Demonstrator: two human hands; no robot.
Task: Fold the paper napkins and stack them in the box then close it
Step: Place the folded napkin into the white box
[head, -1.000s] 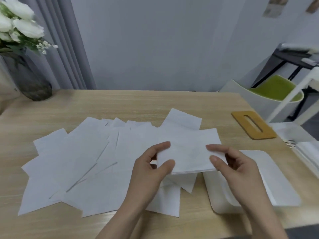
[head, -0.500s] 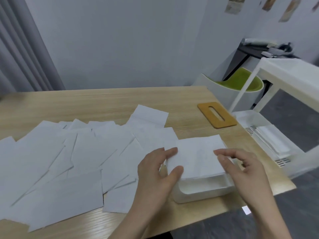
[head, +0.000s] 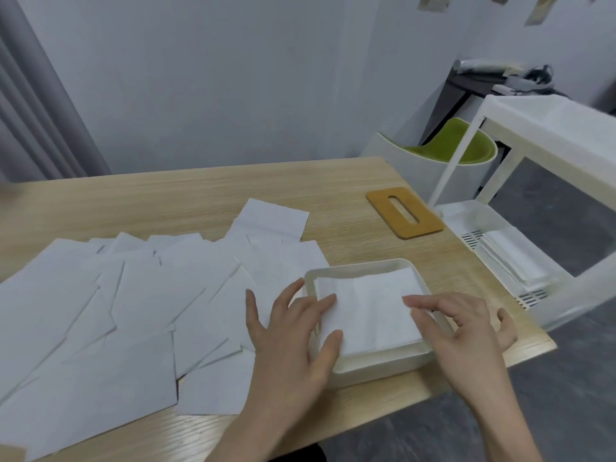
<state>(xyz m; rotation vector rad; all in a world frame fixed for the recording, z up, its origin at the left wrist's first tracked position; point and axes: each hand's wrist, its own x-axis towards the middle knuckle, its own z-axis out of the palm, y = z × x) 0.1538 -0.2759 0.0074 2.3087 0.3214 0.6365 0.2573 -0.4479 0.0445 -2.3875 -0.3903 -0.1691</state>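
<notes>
A grey curtain (head: 36, 105) hangs at the far left, behind a light wooden counter (head: 200, 195). Many loose, flat white paper napkins (head: 126, 315) lie spread and overlapping across the counter, reaching from its left edge up to the left hand.

The left hand (head: 293, 341) lies palm down with its fingers (head: 320, 303) spread and nearly straight, gripping nothing. Its outer fingers rest on the loose napkins, while the forefinger and thumb reach over the left rim of a shallow white rectangular plastic box (head: 383, 361) and touch the left edge of a folded white paper napkin (head: 370, 311) lying inside it.

The folded napkin sits flat in the box, between the two hands, filling most of it. The box stands near the counter's front right corner, uncovered.

The right hand (head: 466, 331) is just right of the napkin, over the box's right rim. Its fingers are loosely bent and slightly spread, their tips touching the napkin's right edge without pinching it.

Beyond the right hand's fingers, well apart from the box, a flat orange-brown wooden lid with an oval slot (head: 405, 211) lies on the counter. Further right stands a white plastic shelf cart (head: 546, 135), with a green-seated white chair (head: 443, 158) behind it.
</notes>
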